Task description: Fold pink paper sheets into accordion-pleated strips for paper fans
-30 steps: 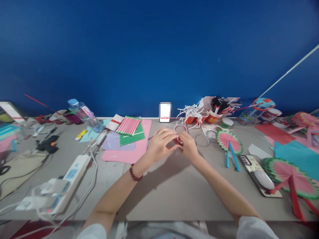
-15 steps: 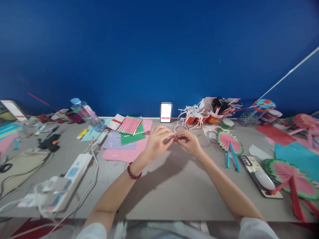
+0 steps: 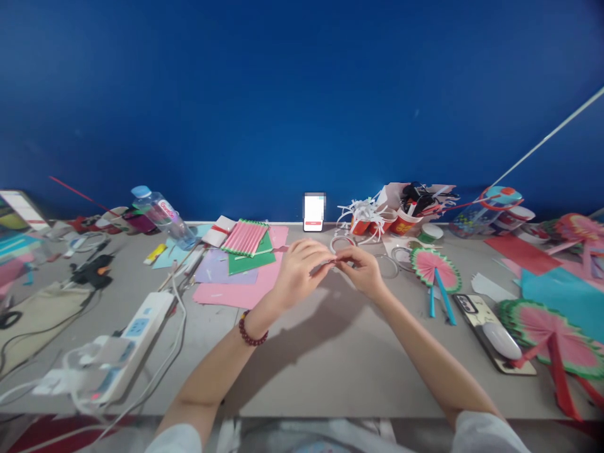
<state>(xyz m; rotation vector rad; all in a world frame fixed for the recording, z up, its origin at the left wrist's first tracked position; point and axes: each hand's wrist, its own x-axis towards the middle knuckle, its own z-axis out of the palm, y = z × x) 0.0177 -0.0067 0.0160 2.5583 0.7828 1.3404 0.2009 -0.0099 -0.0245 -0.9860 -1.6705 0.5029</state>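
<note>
My left hand (image 3: 302, 270) and my right hand (image 3: 361, 270) meet fingertip to fingertip above the middle of the grey table (image 3: 306, 377). Both are closed in a pinch. Between them shows a sliver of something dark reddish, too small to name. Just behind my right hand lie rings of tape or wire (image 3: 389, 265). Pink paper (image 3: 217, 294) and a green sheet (image 3: 250, 261) lie left of my left hand, with a pleated pink and green paper piece (image 3: 245, 237) on top.
A phone (image 3: 314, 212) stands against the blue wall. Left are a power strip (image 3: 141, 340) with cables and a leaning bottle (image 3: 165, 214). Right are red cups (image 3: 406, 223) with strips and tools, watermelon-like fans (image 3: 435, 269), and a phone under a white mouse (image 3: 501, 340).
Both hands have shifted very slightly to the right, still pinched together. Less of the reddish thing shows between the fingertips.
</note>
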